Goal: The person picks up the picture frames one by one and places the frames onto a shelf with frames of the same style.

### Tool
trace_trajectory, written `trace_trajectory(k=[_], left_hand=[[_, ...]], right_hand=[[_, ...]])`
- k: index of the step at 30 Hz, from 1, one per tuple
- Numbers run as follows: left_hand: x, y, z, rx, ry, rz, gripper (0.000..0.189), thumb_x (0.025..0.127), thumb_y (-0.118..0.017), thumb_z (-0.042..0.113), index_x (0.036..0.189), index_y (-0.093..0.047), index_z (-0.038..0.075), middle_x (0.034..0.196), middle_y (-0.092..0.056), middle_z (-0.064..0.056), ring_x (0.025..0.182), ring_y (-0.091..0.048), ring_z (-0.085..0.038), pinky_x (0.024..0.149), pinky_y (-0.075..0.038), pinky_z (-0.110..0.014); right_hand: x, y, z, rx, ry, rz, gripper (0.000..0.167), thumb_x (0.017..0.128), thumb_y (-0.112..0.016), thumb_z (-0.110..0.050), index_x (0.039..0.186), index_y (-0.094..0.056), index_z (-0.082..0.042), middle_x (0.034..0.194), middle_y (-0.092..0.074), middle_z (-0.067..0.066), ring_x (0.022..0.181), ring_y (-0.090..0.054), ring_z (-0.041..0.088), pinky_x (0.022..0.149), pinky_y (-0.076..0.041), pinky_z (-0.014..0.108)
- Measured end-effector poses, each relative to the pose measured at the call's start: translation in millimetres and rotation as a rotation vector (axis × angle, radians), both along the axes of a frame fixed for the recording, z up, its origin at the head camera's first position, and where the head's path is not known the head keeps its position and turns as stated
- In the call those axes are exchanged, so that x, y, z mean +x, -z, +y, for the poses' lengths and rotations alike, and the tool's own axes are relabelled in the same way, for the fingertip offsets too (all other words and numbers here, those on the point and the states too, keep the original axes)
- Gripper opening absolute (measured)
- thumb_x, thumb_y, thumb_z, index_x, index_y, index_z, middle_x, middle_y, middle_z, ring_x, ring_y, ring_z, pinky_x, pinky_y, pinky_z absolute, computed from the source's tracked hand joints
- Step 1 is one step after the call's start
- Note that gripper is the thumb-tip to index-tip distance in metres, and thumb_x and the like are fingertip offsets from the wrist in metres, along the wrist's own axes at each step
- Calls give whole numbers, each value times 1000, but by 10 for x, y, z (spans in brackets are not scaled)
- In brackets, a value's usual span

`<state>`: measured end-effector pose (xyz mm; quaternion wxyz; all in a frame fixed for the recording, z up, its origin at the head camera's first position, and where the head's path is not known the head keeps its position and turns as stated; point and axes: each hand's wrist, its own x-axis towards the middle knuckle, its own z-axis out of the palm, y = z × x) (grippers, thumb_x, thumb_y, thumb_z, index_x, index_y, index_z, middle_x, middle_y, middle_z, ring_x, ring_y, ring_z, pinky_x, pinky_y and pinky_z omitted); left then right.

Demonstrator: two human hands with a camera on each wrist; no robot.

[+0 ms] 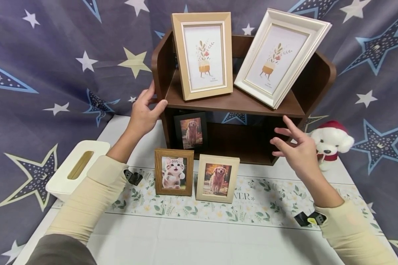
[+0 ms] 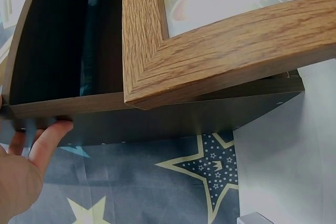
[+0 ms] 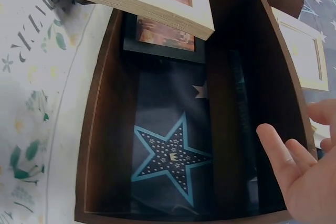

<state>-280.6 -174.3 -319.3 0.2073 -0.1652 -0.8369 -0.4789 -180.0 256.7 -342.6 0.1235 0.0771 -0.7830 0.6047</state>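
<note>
A dark brown two-tier shelf (image 1: 215, 104) stands at the back of the table. My left hand (image 1: 143, 115) holds its left side panel, thumb at the front edge and fingers around the outside. By the shelf's right front is my right hand (image 1: 300, 151), fingers spread and nothing held. On the upper tier, a light wood frame (image 1: 227, 55) stands at left and a white frame (image 1: 252, 88) leans tilted at right. A black frame (image 1: 204, 129) with a dog picture sits inside the lower tier, at left. The right wrist view shows my right fingers (image 3: 278, 153) near the middle board.
In front of the shelf stand a brown frame (image 1: 158, 173) with a kitten picture and a cream frame (image 1: 200, 180) with a dog picture. A white tissue box (image 1: 61, 180) is at left, a white plush dog (image 1: 331, 141) at right. Starry cloth (image 1: 112, 36) hangs behind.
</note>
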Motion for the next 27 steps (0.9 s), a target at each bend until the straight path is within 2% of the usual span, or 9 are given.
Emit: trace_trajectory(k=[10,16,22,27], left_hand=[[-2,2,17,15,14,0,70,99,-64,17,161,-32,27,140,-54,-19,125,-62,-40,68,-49,-2],[3,-9,20,8,8,6,70,99,-64,17,161,-32,27,140,-54,-18,124,-62,-40,71,-47,-2],[6,-6,14,-4,1,10,70,100,-64,17,160,-32,28,140,-54,-18,124,-63,-39,73,-47,-3],[7,-2,10,-6,2,15,70,100,-64,17,161,-32,27,140,-54,-19,124,-63,-39,71,-48,-2]], right_hand=[[35,143,-51,57,-20,-29,72,96,-71,-12,158,-39,-27,117,-67,-16,85,-74,-1,66,-63,24],[60,229,-90,70,-31,-48,71,97,-70,-14,159,-37,-22,121,-67,-9,89,-75,3,67,-63,26],[79,312,-134,65,-47,-62,71,96,-71,-14,158,-40,-27,120,-68,-12,91,-75,4,68,-63,27],[82,395,-159,67,-68,-71,71,97,-71,-15,159,-38,-24,119,-67,-14,92,-75,3,69,-64,27]])
